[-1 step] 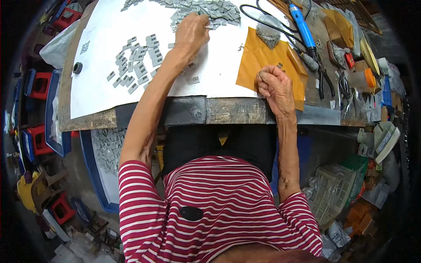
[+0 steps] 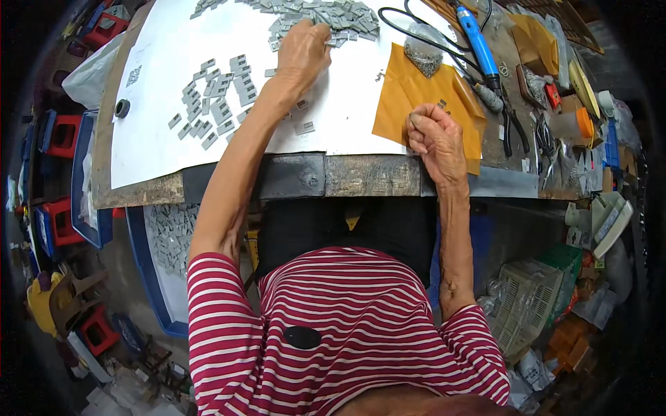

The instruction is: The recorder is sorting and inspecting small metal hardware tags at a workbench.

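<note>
My left hand (image 2: 304, 54) reaches to the near edge of a heap of small flat grey rectangular pieces (image 2: 350, 19). Its fingers curl down among them, and the tips are hidden behind the knuckles. My right hand (image 2: 438, 139) is closed over the near part of an orange-yellow paper sheet (image 2: 395, 97), thumb pressed against the bent forefinger. Whatever it may hold is too small or covered. Left of my left forearm, more grey pieces (image 2: 222, 109) lie in loose rows on white paper (image 2: 156, 125). A few others lie beside that wrist.
A clear bag of small metal parts (image 2: 424, 61) rests on the orange-yellow sheet. Right of it are a blue electric screwdriver (image 2: 477, 38) with a black cord and dark-handled pliers (image 2: 513, 128). A black ring (image 2: 122, 107) sits at left. Below the table, a blue tray (image 2: 149, 270) holds grey pieces.
</note>
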`<state>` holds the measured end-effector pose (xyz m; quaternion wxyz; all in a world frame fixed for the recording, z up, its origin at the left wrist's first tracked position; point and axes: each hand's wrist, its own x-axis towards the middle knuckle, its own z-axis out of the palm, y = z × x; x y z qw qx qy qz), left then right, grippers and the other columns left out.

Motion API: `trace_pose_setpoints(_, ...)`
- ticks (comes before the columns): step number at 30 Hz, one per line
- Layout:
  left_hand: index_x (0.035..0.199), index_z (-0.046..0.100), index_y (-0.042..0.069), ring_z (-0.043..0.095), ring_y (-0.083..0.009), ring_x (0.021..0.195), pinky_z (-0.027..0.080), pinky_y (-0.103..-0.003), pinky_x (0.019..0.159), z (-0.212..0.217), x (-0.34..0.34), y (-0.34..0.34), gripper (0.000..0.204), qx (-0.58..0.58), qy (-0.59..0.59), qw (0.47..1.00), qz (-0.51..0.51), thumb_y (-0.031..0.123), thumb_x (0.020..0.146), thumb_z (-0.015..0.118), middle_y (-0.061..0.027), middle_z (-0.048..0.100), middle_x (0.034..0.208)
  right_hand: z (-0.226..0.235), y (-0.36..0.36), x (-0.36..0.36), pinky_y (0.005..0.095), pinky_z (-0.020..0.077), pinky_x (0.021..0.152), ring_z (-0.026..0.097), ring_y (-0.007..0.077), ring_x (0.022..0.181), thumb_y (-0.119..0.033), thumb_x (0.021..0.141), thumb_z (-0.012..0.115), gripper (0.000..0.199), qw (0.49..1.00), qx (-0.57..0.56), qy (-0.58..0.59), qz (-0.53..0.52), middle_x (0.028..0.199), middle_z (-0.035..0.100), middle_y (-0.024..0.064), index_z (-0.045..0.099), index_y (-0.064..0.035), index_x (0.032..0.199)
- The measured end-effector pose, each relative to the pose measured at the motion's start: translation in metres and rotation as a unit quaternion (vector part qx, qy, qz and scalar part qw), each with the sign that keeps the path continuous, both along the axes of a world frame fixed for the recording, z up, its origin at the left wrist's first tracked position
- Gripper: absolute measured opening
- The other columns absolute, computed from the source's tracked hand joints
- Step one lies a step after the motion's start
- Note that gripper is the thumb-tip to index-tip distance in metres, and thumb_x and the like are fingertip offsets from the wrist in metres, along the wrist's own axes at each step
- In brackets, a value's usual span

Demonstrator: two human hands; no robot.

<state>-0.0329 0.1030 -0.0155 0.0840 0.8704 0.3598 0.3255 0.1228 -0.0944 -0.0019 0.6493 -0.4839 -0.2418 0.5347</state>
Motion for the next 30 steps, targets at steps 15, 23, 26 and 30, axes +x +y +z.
trace_pose_setpoints(15,0.084,0.058,0.003,0.056,-0.0284,0.076,0.045,-0.034,0.067,-0.009,0.006,0.004,0.014,0.116,-0.022,0.993,-0.007,0.003,0.07,0.06,-0.0121,0.056,0.082,-0.002,-0.006,0.002,0.0165,0.0333,0.045,0.044,0.0058,0.055,-0.002,0.078,0.058,0.008,0.999,0.022,0.024,0.018,0.068,0.052,0.0027,0.054,-0.0005,0.085)
trace_pose_setpoints(23,0.093,0.059,-0.002,0.056,-0.0103,0.062,0.046,-0.023,0.061,0.027,0.01,-0.061,0.024,-0.41,-0.289,0.85,-0.162,0.021,0.084,0.056,-0.0066,0.061,0.074,-0.001,-0.008,0.002,0.017,0.0345,0.046,0.045,0.0066,0.056,-0.003,0.079,0.058,0.009,0.999,0.029,0.024,0.002,0.07,0.053,0.0038,0.054,0.0008,0.086)
trace_pose_setpoints(26,0.095,0.059,-0.002,0.055,-0.0079,0.061,0.045,-0.02,0.06,0.025,0.01,-0.082,0.023,-0.505,-0.33,0.776,-0.185,0.017,0.083,0.058,-0.0067,0.062,0.076,0.0,-0.009,0.0,0.0168,0.0348,0.047,0.046,0.0068,0.056,-0.003,0.079,0.058,0.01,0.999,0.038,0.034,0.003,0.071,0.054,0.0042,0.055,0.0014,0.086)
trace_pose_setpoints(30,0.099,0.059,-0.002,0.052,-0.007,0.059,0.044,-0.018,0.06,0.024,0.013,-0.106,0.023,-0.545,-0.337,0.745,-0.186,0.014,0.083,0.057,-0.0051,0.06,0.075,0.0,-0.013,0.0,0.0169,0.0352,0.048,0.046,0.0067,0.057,-0.004,0.079,0.059,0.01,0.998,0.052,0.042,0.002,0.072,0.055,0.0044,0.055,0.0017,0.087)
